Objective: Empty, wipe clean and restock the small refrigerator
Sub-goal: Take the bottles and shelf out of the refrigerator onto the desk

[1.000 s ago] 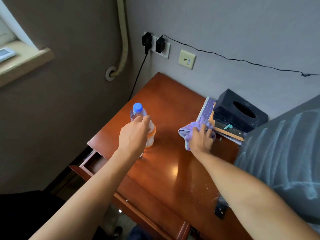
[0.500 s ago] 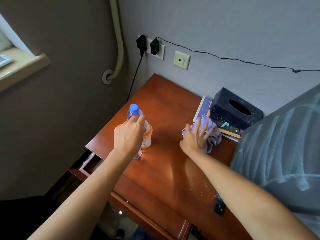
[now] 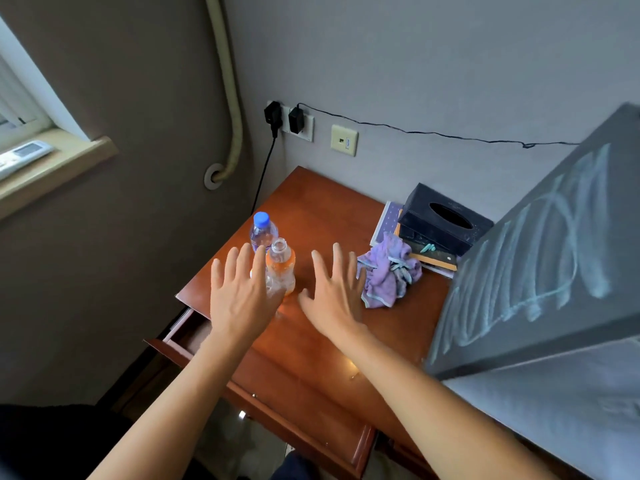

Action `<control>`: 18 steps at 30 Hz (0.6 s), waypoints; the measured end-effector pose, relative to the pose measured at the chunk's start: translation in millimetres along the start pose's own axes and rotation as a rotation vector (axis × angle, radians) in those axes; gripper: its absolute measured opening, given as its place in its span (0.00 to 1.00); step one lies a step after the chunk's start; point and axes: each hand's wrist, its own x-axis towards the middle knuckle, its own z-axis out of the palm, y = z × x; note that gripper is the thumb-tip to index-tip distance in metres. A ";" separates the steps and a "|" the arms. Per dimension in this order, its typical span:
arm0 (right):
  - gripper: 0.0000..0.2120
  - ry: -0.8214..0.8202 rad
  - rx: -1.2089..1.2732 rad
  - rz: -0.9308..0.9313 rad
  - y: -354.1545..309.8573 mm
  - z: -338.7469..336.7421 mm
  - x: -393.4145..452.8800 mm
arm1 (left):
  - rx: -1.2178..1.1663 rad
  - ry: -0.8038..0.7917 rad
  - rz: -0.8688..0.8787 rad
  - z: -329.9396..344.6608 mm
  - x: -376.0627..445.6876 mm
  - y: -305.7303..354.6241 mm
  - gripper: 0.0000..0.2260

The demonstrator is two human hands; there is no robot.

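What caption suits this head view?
Both hands, left and right, hover open over a desk holding two bottles and a purple cloth.

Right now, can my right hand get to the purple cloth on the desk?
Probably yes. The right hand is open and empty, hovering just left of the purple cloth, with only bare desk between them. The bottles stand on its other side, near the left hand, so nothing blocks a short sideways reach.

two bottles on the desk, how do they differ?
The rear bottle has a blue cap; the front bottle has none, neck open. The rear bottle looks clear throughout; the front bottle shows an orange band. The front bottle sits nearer the left hand, which partly hides the rear bottle. Both are upright clear plastic on the desk.
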 end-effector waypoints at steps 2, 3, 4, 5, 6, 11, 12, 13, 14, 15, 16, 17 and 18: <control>0.38 0.050 0.007 -0.003 1.3 -6.1 -22.0 | -0.003 0.000 0.003 -8.2 -17.1 10.1 0.36; 0.37 0.067 0.005 -0.005 2.5 -8.7 -33.6 | -0.004 -0.009 0.005 -12.1 -25.0 16.4 0.38; 0.37 0.078 0.005 -0.010 4.4 -11.7 -45.1 | -0.007 -0.015 0.009 -15.3 -32.1 23.5 0.40; 0.37 0.086 0.007 -0.017 6.9 -13.7 -56.9 | -0.017 -0.024 0.011 -18.7 -38.6 31.7 0.41; 0.36 0.089 0.011 -0.023 10.1 -15.6 -68.4 | -0.032 -0.034 0.012 -22.4 -45.3 40.3 0.42; 0.39 0.075 0.034 -0.005 34.9 -27.2 -128.6 | -0.065 -0.072 0.047 -33.6 -86.2 84.3 0.38; 0.39 0.067 0.041 0.003 40.9 -29.7 -141.4 | -0.068 -0.083 0.062 -34.2 -96.4 92.8 0.38; 0.39 0.058 0.053 0.012 47.3 -31.4 -154.1 | -0.072 -0.090 0.079 -34.1 -107.0 100.6 0.38; 0.39 0.046 0.063 0.022 53.8 -33.3 -166.6 | -0.078 -0.099 0.097 -32.9 -117.4 107.8 0.38; 0.40 0.033 0.065 0.035 61.4 -33.5 -179.1 | -0.084 -0.109 0.117 -31.3 -127.9 115.3 0.38; 0.40 0.021 0.056 0.050 69.4 -33.3 -191.3 | -0.085 -0.123 0.136 -29.3 -138.0 122.6 0.38; 0.41 0.013 0.043 0.062 77.7 -33.3 -203.3 | -0.082 -0.143 0.153 -26.7 -147.9 130.1 0.39; 0.41 0.011 0.032 0.073 86.2 -33.5 -215.1 | -0.076 -0.167 0.167 -24.7 -157.6 138.1 0.39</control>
